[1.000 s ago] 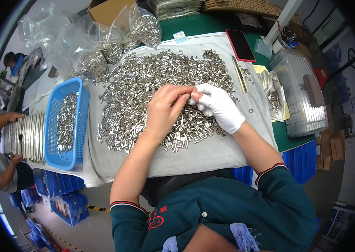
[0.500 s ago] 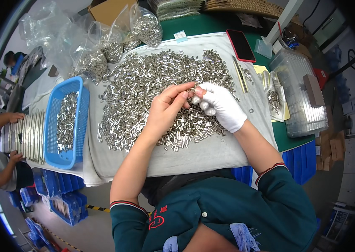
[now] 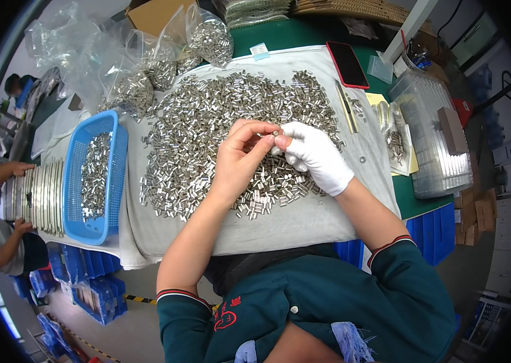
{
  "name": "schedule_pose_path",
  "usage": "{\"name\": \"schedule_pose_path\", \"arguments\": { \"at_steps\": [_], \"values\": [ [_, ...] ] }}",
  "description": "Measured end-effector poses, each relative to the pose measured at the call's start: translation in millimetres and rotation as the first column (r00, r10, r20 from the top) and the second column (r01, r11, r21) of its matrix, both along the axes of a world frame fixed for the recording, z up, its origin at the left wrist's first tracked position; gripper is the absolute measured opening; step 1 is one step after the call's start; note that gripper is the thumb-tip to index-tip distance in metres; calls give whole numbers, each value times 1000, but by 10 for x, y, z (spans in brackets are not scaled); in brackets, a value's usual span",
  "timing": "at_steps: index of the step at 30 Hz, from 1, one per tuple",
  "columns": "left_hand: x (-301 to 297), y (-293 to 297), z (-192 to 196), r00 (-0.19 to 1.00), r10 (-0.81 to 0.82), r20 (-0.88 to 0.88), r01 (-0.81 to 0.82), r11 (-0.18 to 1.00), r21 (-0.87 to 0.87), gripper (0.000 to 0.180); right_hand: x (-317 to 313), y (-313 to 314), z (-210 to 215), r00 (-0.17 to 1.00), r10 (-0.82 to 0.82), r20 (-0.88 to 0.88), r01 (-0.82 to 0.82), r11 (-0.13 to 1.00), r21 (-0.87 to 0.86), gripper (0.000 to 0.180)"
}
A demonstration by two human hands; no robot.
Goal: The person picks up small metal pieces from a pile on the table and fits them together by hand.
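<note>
A wide heap of small shiny metal cylinders (image 3: 201, 139) is spread over a pale cloth (image 3: 328, 218). Above its near right part, my bare left hand (image 3: 244, 154) and my right hand (image 3: 313, 154), in a white glove with the thumb tip exposed, meet at the fingertips. Pinched between them is one small metal cylinder (image 3: 275, 134), mostly covered by the fingers. My left thumb and forefinger close on it from the left, and the right thumb and gloved fingers from the right. The right hand's other fingers are curled under the glove.
On the left, a blue plastic basket (image 3: 72, 199) contains more cylinders. Filled clear bags (image 3: 212, 42) stand behind the heap. Tweezers (image 3: 346, 106), a red-edged phone (image 3: 347, 65) and clear plastic boxes (image 3: 428, 133) lie right. A co-worker's hands (image 3: 22, 169) touch stacked trays (image 3: 48, 196) far left.
Both hands have shifted slightly and turned at the fingertips, so the end of the small metal cylinder shows between them. The heap and basket look unchanged.
</note>
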State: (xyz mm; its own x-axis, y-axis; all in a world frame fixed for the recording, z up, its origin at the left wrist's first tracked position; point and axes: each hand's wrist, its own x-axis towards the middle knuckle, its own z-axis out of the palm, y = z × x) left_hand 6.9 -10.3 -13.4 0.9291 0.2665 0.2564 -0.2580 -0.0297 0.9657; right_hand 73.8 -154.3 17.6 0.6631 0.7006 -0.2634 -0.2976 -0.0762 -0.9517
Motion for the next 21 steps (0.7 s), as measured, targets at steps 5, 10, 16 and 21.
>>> {"name": "schedule_pose_path", "arguments": {
  "at_steps": [5, 10, 16, 21],
  "values": [
    [-8, 0, 50, 999, -31, -32, 29, 998, -63, 16, 2, -12, 11, 991, -61, 123, 65, 997, -30, 25],
    [-37, 14, 157, 980, -93, -178, 41, 960, -278, 18, 9, -23, -3, 992, -74, 101, 75, 997, -11, 24],
    [-37, 34, 140, 961, -156, -229, 70, 936, -345, 18, -10, -5, 22, 988, -56, 147, 59, 998, -13, 23],
    [-13, 41, 101, 986, -88, -141, 62, 983, -174, 13, 5, -17, 33, 963, 10, 269, 19, 994, -104, 23]
  ]
}}
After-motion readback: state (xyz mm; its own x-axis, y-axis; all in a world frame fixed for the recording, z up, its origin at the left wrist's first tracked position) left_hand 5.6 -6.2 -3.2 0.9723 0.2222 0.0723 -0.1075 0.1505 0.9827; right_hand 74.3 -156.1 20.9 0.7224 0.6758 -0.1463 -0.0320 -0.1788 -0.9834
